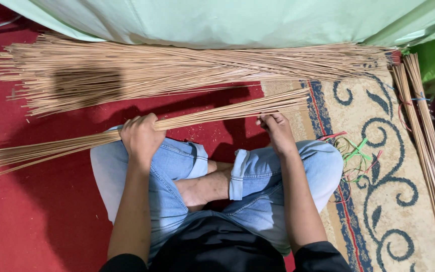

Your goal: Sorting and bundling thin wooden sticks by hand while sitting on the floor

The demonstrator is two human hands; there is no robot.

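I sit cross-legged on the floor in rolled-up jeans. A long bundle of thin tan sticks (212, 115) lies across my knees, running from the lower left up to the right. My left hand (140, 137) is closed around the bundle near its middle. My right hand (277, 130) pinches the bundle close to its right end, fingers curled on the sticks. A larger loose heap of the same sticks (127, 70) is spread on the floor just beyond the held bundle.
Red carpet (36, 211) lies under me, with a beige patterned rug (378, 121) to the right. Coloured plastic strings (356, 156) lie by my right knee. Another tied stick bundle (429, 151) runs along the right edge. Pale green cloth (227, 20) hangs at the top.
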